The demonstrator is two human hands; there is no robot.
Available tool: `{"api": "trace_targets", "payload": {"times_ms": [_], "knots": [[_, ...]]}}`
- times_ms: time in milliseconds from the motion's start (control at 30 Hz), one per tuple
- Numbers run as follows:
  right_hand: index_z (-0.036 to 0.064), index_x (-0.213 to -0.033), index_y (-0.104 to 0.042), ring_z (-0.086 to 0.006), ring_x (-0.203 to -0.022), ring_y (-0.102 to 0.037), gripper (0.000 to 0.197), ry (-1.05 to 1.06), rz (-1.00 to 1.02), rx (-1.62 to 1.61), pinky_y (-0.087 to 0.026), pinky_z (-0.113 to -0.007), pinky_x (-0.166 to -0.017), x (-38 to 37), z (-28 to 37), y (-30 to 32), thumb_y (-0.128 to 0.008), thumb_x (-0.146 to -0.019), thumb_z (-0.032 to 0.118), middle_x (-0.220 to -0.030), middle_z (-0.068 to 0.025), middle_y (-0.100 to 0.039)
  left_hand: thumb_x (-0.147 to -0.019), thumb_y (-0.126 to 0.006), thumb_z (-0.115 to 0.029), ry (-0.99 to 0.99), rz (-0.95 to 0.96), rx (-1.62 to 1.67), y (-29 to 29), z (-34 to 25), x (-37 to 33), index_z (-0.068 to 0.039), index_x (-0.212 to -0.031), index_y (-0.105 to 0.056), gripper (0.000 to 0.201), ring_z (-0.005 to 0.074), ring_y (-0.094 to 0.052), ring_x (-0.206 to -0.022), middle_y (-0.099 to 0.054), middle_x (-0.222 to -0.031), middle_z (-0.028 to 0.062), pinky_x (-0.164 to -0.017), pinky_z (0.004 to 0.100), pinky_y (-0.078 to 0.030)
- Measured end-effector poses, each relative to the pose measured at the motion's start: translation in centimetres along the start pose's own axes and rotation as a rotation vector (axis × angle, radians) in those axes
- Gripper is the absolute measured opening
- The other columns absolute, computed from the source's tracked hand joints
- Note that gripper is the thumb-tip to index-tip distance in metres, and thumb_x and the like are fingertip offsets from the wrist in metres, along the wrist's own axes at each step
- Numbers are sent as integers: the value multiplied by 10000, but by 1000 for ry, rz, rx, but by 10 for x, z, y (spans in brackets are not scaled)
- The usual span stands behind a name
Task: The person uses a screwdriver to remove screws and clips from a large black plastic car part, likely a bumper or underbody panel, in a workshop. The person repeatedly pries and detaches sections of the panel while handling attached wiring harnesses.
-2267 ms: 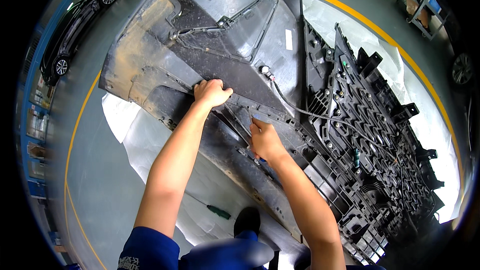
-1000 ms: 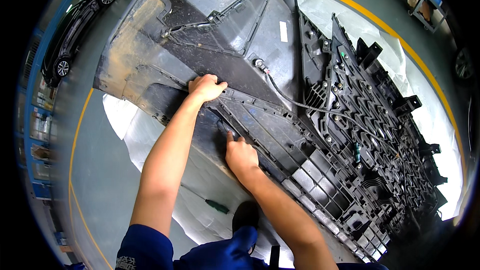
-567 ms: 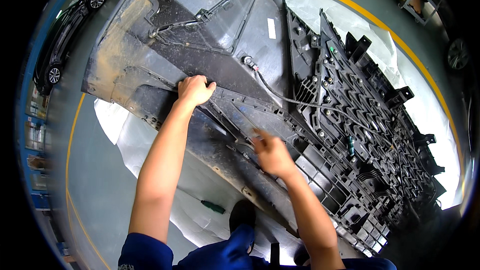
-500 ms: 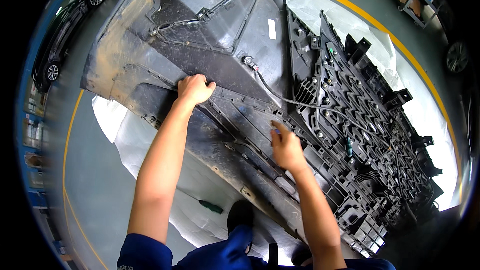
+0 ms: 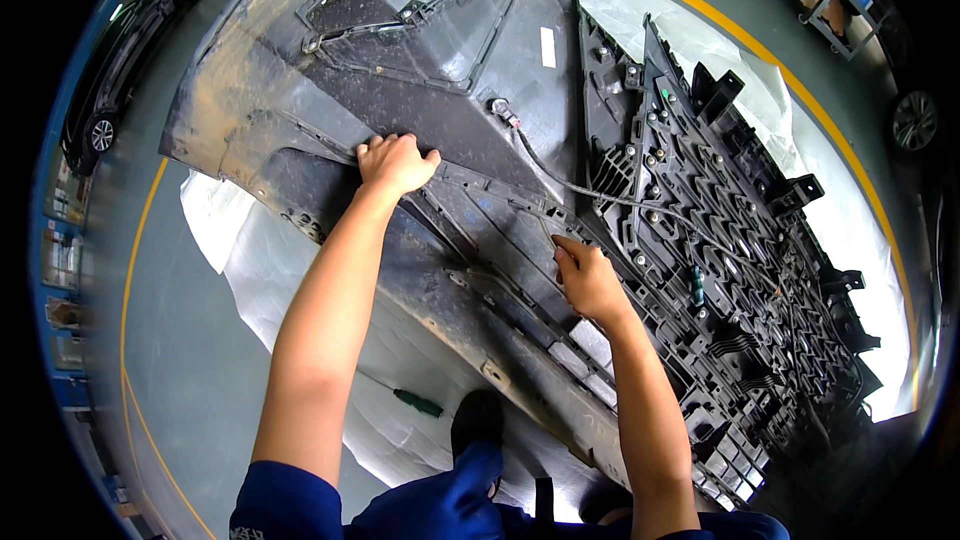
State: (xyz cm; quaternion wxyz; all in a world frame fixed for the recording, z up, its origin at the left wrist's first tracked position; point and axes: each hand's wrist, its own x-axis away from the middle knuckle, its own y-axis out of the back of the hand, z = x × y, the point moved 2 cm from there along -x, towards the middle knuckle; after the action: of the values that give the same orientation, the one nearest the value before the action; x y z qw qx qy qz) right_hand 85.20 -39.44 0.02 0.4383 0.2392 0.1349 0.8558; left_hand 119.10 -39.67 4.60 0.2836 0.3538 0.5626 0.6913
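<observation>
You are resting your left hand (image 5: 397, 164) on the big dark panel (image 5: 420, 118), right along its long ridge. The panel is lying under those fingers, and they are touching it. Your thumb is sticking out to the right, away from the other fingers. I cannot tell if they are pinching the ridge.

You are keeping your right hand (image 5: 592, 283) lower down and to the right, over the same panel. The pointer finger is reaching toward the upper left, and the other fingers are curling in. A thin pale strip (image 5: 545, 228) is showing just past the fingertips. I cannot tell if you are holding it, or if the fingers are touching the panel.

A black cable (image 5: 545, 168) is running from a plug (image 5: 502, 108) on the panel, passing above your right hand. The bumpy black grille part (image 5: 735, 240) is lying to the right of that hand, with a dark green tool handle (image 5: 697, 285) sitting on it.

Below the panel, a green screwdriver (image 5: 417, 402) is lying near your shoe (image 5: 477, 420). Brown dirt (image 5: 255, 30) is covering the panel's upper left end, well apart from your right hand.
</observation>
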Motion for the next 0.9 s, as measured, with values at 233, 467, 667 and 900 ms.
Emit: {"api": "trace_targets", "payload": {"times_ms": [233,467,667,900], "knots": [[29,-1241,-726,-430,-913,-744,334,-5,89,60,-573,-467,-840,-22,-7,15,-589,-1007,225,-940,-294,-734,-894,-667,-614,26,124,57,11,-2,-3,-110,-1166,-768,582,318,-578,-1310,-719,-1295,118,-1143,474,-359],[23,-1294,-689,-340,-851,-752,359,86,45,378,-575,-400,-812,-18,13,7,-584,-1006,209,-967,-294,-723,-890,-671,-623,29,111,74,8,-2,-6,-96,-1174,-752,604,332,-576,-1324,-721,-1287,131,-1145,480,-349],[19,-1357,-657,-273,-712,-680,392,2,186,-7,-538,-396,-715,-18,-15,21,-575,-1036,227,-795,-179,-693,-896,-663,-618,20,83,50,10,-3,2,-105,-1143,-759,578,311,-600,-1282,-735,-1242,125,-1125,476,-362],[-4,-1386,-640,-105,-523,-532,382,-66,237,-190,-452,-314,-507,-11,-16,18,-556,-1076,203,-718,-52,-616,-891,-661,-608,4,61,40,6,-1,-1,-114,-1142,-778,566,296,-596,-1268,-739,-1251,102,-1117,467,-356]]}}
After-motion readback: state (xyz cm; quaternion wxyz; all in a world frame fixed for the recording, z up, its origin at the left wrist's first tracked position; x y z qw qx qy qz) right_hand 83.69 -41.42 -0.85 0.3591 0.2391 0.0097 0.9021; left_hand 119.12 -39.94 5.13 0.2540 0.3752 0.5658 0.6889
